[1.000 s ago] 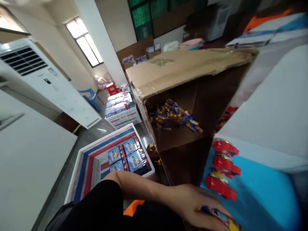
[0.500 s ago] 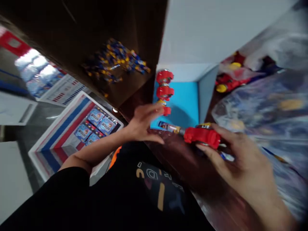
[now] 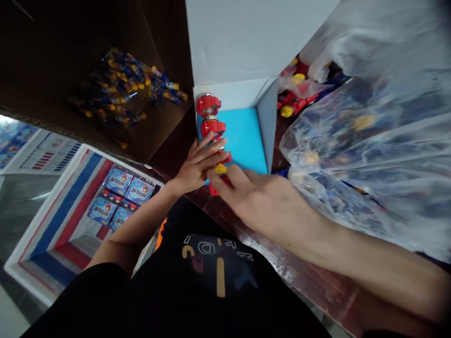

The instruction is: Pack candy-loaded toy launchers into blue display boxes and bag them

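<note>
A small white box (image 3: 270,112) with a bright blue bottom (image 3: 244,136) stands open in front of me. Along its left wall runs a row of red plastic toys (image 3: 213,126) with silvery parts. My left hand (image 3: 192,171) reaches over the near end of that row, fingers stretched and spread across the toys. Pinched in my right hand (image 3: 250,195) at the box's near left corner is another red plastic toy (image 3: 221,170) with a yellow part on top. My right fingers hide much of it, and both hands nearly meet there.
A deep brown carton (image 3: 169,126) at left holds many small blue-and-yellow tubes (image 3: 134,80). Below it, a striped white box (image 3: 66,220) contains several blue printed packs (image 3: 118,180). Clear plastic bags (image 3: 352,141) and loose red toys (image 3: 298,103) lie right on the dark red table (image 3: 310,286).
My right hand has carried the red toy leftward to the box's near corner. My left hand has settled onto the row of toys. The view has shifted to the right.
</note>
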{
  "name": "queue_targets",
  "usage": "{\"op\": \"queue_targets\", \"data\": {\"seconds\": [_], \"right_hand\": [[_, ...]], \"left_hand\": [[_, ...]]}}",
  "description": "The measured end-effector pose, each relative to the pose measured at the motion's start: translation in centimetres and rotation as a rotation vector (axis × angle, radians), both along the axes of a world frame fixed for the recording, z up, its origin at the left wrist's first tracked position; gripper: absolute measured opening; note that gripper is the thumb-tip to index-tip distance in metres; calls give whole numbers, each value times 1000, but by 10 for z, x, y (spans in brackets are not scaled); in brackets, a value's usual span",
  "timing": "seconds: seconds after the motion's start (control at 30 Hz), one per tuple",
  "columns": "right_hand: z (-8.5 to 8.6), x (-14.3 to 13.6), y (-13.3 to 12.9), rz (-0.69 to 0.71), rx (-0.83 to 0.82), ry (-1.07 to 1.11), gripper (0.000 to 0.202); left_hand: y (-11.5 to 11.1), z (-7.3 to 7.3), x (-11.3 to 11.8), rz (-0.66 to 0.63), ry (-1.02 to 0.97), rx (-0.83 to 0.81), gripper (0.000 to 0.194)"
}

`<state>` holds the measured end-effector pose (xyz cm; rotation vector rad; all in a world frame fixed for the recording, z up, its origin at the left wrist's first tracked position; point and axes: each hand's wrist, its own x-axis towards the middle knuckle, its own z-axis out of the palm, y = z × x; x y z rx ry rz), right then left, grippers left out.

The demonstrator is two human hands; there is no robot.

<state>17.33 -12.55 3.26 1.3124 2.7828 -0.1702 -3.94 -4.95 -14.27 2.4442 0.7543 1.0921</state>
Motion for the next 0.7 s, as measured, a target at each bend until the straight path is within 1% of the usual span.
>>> {"op": "queue_targets", "data": {"seconds": [0.07, 0.13, 0.23, 0.3, 0.37, 0.43, 0.47, 0.53, 0.6, 0.63, 0.7], "right_hand": [[8, -13, 7, 40, 24, -131, 59], [12, -19, 11, 83, -8, -178, 58], [8, -21, 16, 65, -78, -189, 50], [-2, -17, 21, 51, -111, -176, 49], [-17, -10, 27, 73, -105, -145, 48], [-34, -1, 32, 80, -33, -92, 47], [-43, 5, 33, 71, 20, -62, 48], [-56, 14, 31, 55, 127, 4, 52], [-62, 22, 27, 64, 187, 77, 52], [-62, 26, 26, 76, 183, 135, 53], [-60, 40, 28, 62, 97, 329, 58]], "left_hand": [[1, 1, 1, 1, -6, -14, 48], [1, 0, 3, 13, -10, -23, 51], [1, -7, 6, 36, -18, -5, 51], [-2, -12, 6, 71, -19, 20, 50], [-5, -15, 6, 137, -26, 22, 50], [-5, -13, 4, 255, -83, 33, 53], [-2, -11, 2, 347, -109, 30, 54], [18, -3, -4, 555, -122, -3, 59], [56, 5, -17, 722, -106, -62, 73], [80, 7, -25, 757, -106, -93, 82], [130, 6, -43, 772, -108, -169, 101]]}}
